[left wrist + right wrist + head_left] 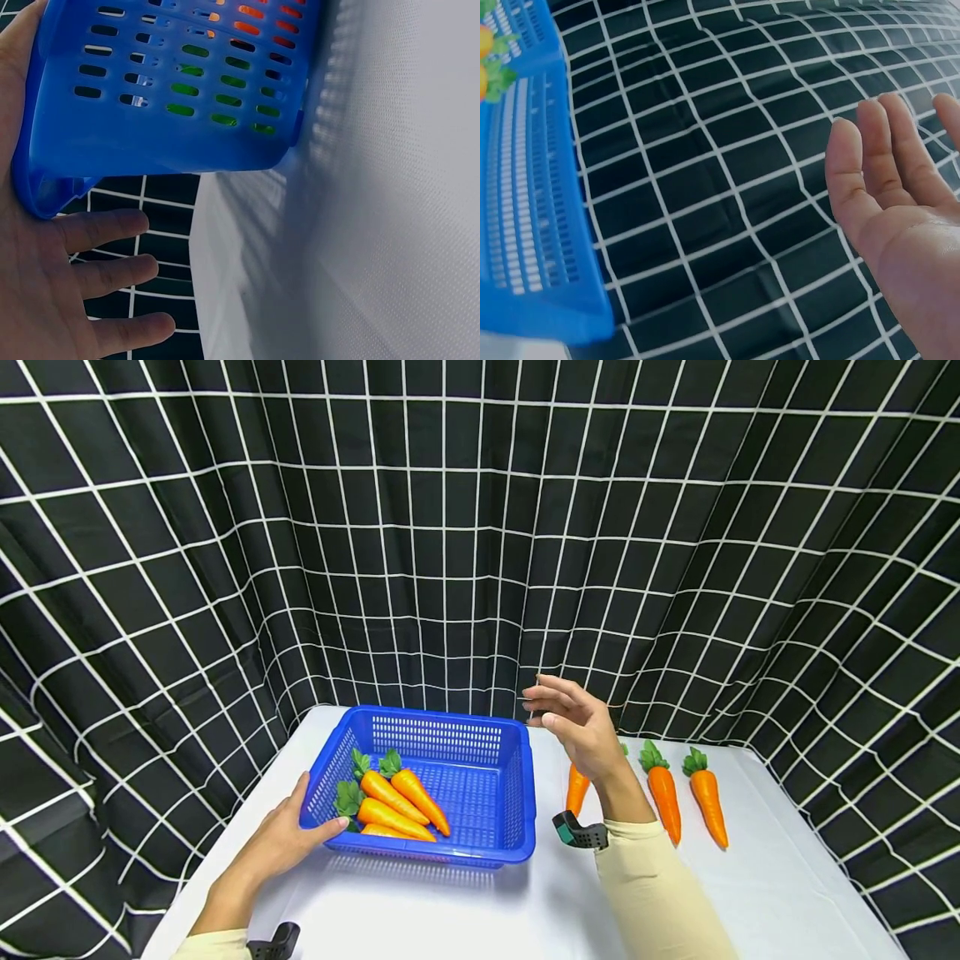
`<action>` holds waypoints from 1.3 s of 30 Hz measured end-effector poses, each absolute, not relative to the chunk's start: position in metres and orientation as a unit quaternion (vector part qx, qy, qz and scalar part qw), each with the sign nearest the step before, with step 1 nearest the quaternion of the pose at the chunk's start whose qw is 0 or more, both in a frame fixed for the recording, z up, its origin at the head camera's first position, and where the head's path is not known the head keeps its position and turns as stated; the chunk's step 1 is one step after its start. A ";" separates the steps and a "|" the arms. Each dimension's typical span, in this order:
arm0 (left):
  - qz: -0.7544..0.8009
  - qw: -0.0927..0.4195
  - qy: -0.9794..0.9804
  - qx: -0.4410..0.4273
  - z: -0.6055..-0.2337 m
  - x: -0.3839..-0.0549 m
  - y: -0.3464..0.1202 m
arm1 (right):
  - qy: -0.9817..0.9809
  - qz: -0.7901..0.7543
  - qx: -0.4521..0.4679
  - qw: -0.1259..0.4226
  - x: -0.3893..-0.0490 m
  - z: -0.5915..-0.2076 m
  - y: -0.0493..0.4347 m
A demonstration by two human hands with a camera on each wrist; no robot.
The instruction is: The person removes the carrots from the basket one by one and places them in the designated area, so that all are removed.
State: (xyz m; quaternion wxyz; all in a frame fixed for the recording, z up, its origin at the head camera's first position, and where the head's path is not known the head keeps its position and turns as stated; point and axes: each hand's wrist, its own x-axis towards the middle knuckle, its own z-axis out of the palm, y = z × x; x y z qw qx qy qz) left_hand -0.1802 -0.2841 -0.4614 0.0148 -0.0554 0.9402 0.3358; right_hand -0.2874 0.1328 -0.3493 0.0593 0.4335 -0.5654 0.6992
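A blue plastic basket [480,852] with slotted walls holds several orange carrots [393,818] with green tops, gathered at its left side. My left hand [281,839] rests at the basket's near left corner, its thumb over the rim. In the left wrist view, three fingers [112,276] stretch out straight below the basket's corner, apart from its wall. Right of the basket, my right hand [581,727] hovers above the table with loosely bent fingers and nothing in them. Beneath that arm lies a carrot [577,789], partly hidden by the hand and wrist.
Two more carrots, a middle one [663,797] and a rightmost one [708,806], lie on the white tablecloth [780,877] with their tops pointing away. A black curtain [465,543] with a white grid surrounds the table at the back and sides.
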 end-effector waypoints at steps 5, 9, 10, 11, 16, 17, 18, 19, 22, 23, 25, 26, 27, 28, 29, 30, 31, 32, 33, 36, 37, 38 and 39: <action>0.336 0.014 0.940 -0.054 -0.461 -0.180 -0.285 | -0.549 0.716 0.428 0.051 -0.292 -0.350 0.115; 0.337 0.014 0.940 -0.053 -0.460 -0.179 -0.284 | -0.538 0.728 0.423 0.042 -0.298 -0.351 0.102; 0.338 0.014 0.940 -0.054 -0.460 -0.179 -0.284 | -0.532 0.733 0.422 0.039 -0.299 -0.352 0.099; 0.339 0.013 0.939 -0.053 -0.461 -0.178 -0.284 | -0.524 0.740 0.420 0.033 -0.301 -0.352 0.096; 0.338 0.007 0.940 -0.050 -0.462 -0.179 -0.284 | -0.509 0.756 0.410 0.021 -0.308 -0.359 0.081; 0.339 0.006 0.939 -0.050 -0.462 -0.179 -0.284 | -0.509 0.758 0.407 0.018 -0.309 -0.361 0.079; 0.339 0.007 0.939 -0.051 -0.462 -0.179 -0.284 | -0.509 0.759 0.405 0.017 -0.310 -0.362 0.076; 0.339 0.007 0.939 -0.051 -0.462 -0.179 -0.284 | -0.508 0.761 0.404 0.015 -0.312 -0.364 0.073; 0.342 0.010 0.938 -0.052 -0.463 -0.180 -0.284 | -0.504 0.766 0.400 0.010 -0.315 -0.369 0.065; 0.343 0.011 0.938 -0.053 -0.463 -0.179 -0.284 | -0.501 0.767 0.400 0.010 -0.316 -0.370 0.063; 0.344 0.012 0.937 -0.053 -0.462 -0.179 -0.284 | -0.501 0.769 0.398 0.011 -0.319 -0.373 0.057; 0.345 0.012 0.937 -0.053 -0.462 -0.179 -0.284 | -0.501 0.769 0.398 0.010 -0.320 -0.374 0.054; 0.345 0.012 0.937 -0.052 -0.461 -0.179 -0.284 | -0.499 0.770 0.398 0.008 -0.322 -0.376 0.051; 0.345 0.012 0.937 -0.053 -0.461 -0.179 -0.284 | -0.500 0.770 0.397 0.007 -0.324 -0.377 0.049; 0.347 0.012 0.936 -0.054 -0.461 -0.179 -0.284 | -0.502 0.770 0.394 0.005 -0.325 -0.378 0.046; 0.347 0.011 0.936 -0.054 -0.461 -0.179 -0.284 | -0.503 0.771 0.391 0.002 -0.327 -0.379 0.043; 0.347 0.011 0.936 -0.055 -0.461 -0.179 -0.284 | -0.504 0.772 0.387 -0.002 -0.328 -0.381 0.040; 0.346 0.010 0.937 -0.054 -0.461 -0.179 -0.284 | -0.507 0.772 0.385 -0.003 -0.330 -0.382 0.038; 0.346 0.008 0.937 -0.053 -0.461 -0.179 -0.284 | -0.507 0.773 0.381 -0.006 -0.331 -0.384 0.036; 0.345 0.005 0.937 -0.054 -0.462 -0.179 -0.284 | -0.511 0.775 0.371 -0.011 -0.333 -0.390 0.030; 0.343 0.004 0.938 -0.053 -0.462 -0.179 -0.284 | -0.513 0.776 0.366 -0.014 -0.334 -0.392 0.029; 0.342 0.002 0.938 -0.054 -0.462 -0.179 -0.284 | -0.514 0.778 0.362 -0.016 -0.335 -0.395 0.027; 0.341 0.002 0.939 -0.055 -0.463 -0.179 -0.284 | -0.515 0.779 0.358 -0.020 -0.335 -0.397 0.026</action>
